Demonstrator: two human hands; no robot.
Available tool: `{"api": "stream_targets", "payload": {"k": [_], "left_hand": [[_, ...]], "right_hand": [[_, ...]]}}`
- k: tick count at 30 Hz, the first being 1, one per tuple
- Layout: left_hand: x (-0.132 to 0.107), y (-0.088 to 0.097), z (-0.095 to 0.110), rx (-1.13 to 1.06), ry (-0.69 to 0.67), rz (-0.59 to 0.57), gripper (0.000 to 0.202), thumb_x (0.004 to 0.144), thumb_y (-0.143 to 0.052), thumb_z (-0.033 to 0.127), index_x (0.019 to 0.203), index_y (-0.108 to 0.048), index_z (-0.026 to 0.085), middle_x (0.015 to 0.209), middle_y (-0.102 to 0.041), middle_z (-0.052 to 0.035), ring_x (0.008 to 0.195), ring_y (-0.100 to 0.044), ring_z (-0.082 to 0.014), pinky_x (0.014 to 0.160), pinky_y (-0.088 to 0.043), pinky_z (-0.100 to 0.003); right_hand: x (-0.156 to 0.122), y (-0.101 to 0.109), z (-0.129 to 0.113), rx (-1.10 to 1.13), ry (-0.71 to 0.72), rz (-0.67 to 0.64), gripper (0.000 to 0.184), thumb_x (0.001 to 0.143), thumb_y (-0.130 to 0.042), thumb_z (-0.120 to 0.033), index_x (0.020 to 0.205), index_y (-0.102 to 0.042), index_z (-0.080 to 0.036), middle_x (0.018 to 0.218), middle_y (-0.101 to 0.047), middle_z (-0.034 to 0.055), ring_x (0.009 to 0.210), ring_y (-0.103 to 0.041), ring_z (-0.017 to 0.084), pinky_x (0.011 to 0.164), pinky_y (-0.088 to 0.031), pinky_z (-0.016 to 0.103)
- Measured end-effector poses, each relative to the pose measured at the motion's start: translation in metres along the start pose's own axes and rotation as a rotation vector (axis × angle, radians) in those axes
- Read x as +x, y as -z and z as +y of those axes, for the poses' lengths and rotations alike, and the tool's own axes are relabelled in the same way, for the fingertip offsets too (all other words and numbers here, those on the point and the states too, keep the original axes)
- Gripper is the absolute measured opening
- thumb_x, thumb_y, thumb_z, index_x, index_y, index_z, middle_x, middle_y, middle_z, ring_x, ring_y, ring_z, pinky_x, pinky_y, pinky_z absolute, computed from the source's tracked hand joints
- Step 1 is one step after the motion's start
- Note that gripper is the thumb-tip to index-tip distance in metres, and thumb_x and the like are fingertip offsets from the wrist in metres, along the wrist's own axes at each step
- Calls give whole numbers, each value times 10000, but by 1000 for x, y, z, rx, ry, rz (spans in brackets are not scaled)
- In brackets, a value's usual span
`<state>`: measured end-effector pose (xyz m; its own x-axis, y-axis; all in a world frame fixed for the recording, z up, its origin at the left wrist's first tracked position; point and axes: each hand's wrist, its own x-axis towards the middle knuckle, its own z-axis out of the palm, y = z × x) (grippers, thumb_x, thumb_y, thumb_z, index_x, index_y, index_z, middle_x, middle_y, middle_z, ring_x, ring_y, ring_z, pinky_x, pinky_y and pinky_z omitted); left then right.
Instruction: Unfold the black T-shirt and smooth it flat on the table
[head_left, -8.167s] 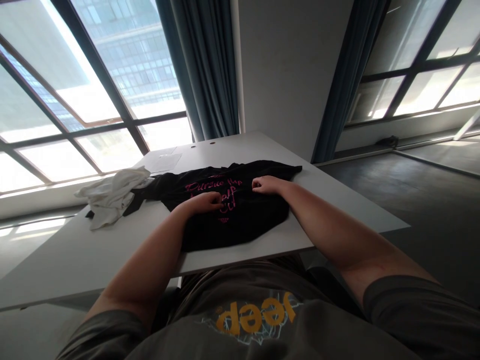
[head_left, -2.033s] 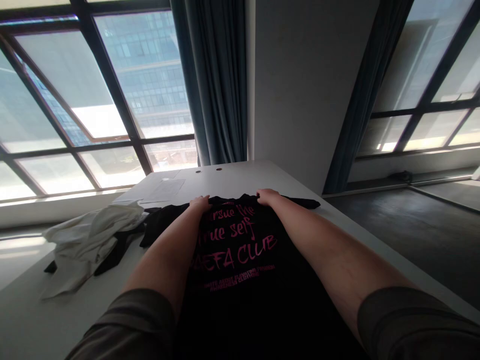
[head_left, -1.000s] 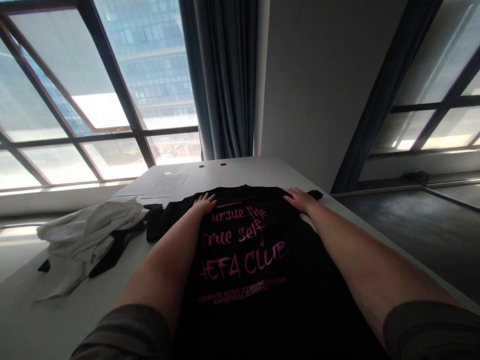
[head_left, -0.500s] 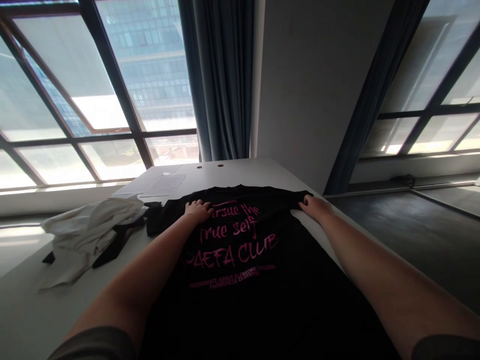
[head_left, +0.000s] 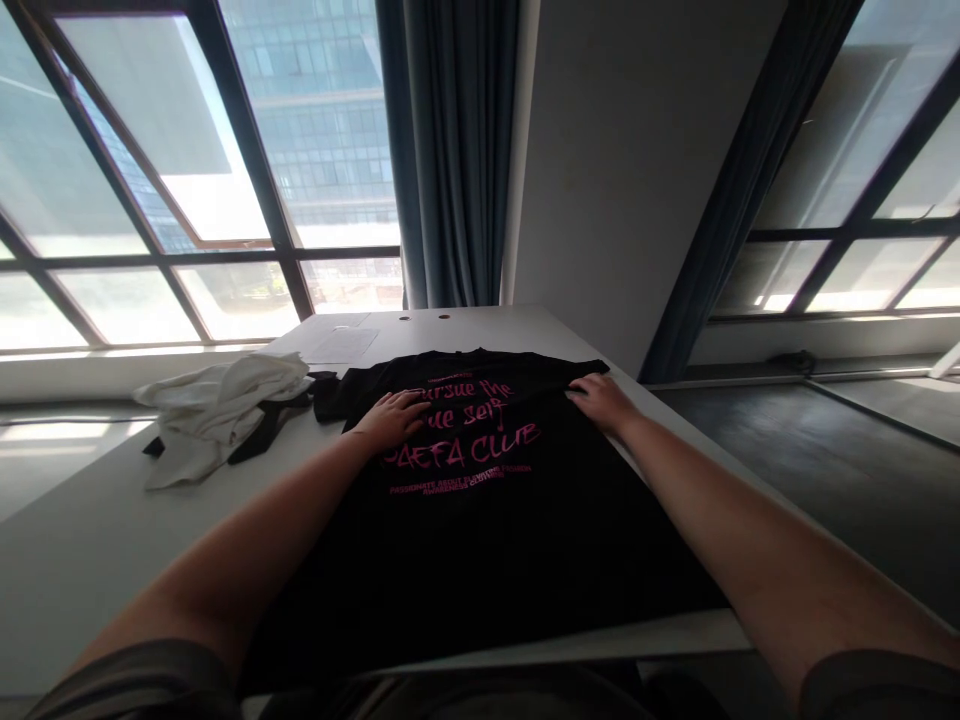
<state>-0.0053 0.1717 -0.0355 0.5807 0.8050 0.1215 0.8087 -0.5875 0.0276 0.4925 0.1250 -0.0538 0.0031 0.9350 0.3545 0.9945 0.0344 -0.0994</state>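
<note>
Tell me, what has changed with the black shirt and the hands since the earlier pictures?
The black T-shirt, bunched eight seconds ago, now lies spread flat, print up. The left hand slid from the collar down onto the pink lettering; the right hand moved out to the right edge. The white garment and table stayed put.

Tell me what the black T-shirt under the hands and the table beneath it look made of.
Black T-shirt: soft matte knit, probably cotton; it lies limp, and its pink lettering looks printed on. Table: smooth white top, likely laminate; it shows a faint sheen.
</note>
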Motion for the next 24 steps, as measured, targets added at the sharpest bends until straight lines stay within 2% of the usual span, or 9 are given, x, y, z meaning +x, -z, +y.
{"api": "stream_targets", "payload": {"k": [3, 5, 7, 11, 15, 24], "left_hand": [[-7, -3, 10, -89, -83, -85, 536, 1023, -437, 550, 1546, -462, 435, 1673, -351, 63, 1545, -316, -265, 1307, -201, -418], [-9, -7, 11, -116, -83, -126, 564, 1025, -416, 578, 1568, -429, 428, 1682, -336, 57, 1557, -293, -267, 1307, -196, -413], [-11, -9, 9, -122, -73, -131, 580, 1019, -409, 612, 1576, -403, 448, 1697, -302, 64, 1572, -255, -271, 1311, -164, -437], [-15, -10, -1, -107, 31, -111, 565, 1035, -324, 623, 1566, -412, 456, 1699, -297, 45, 1579, -232, -284, 1302, -155, -507], [-14, -16, -10, -83, 146, -65, 624, 1030, -308, 626, 1598, -387, 379, 1687, -331, -6, 1567, -266, -291, 1298, -185, -467], [-10, -24, -17, -103, 142, -51, 649, 1008, -338, 664, 1583, -416, 373, 1676, -353, -6, 1566, -264, -293, 1303, -183, -462]], "right_hand": [[-11, -3, -34, 71, 236, -102, 466, 995, -526, -401, 1412, -636, -223, 1436, -587, 124, 1354, -513, 286, 1204, -346, 414], [-18, -5, -50, 80, 257, -210, 495, 1001, -519, -403, 1455, -609, -227, 1499, -544, 128, 1376, -509, 292, 1212, -348, 422], [-23, -5, -57, 76, 223, -254, 505, 1009, -508, -404, 1477, -591, -231, 1544, -508, 123, 1401, -494, 295, 1220, -346, 427], [-26, -2, -48, 91, 182, -260, 505, 998, -531, -418, 1461, -605, -229, 1544, -515, 111, 1429, -472, 302, 1234, -336, 441], [-27, -2, -32, 158, 158, -267, 487, 972, -564, -389, 1426, -631, -227, 1543, -523, 99, 1473, -425, 293, 1257, -306, 446], [-26, -7, -25, 204, 196, -253, 459, 961, -582, -366, 1384, -657, -202, 1527, -536, 119, 1466, -439, 292, 1244, -328, 436]]}}
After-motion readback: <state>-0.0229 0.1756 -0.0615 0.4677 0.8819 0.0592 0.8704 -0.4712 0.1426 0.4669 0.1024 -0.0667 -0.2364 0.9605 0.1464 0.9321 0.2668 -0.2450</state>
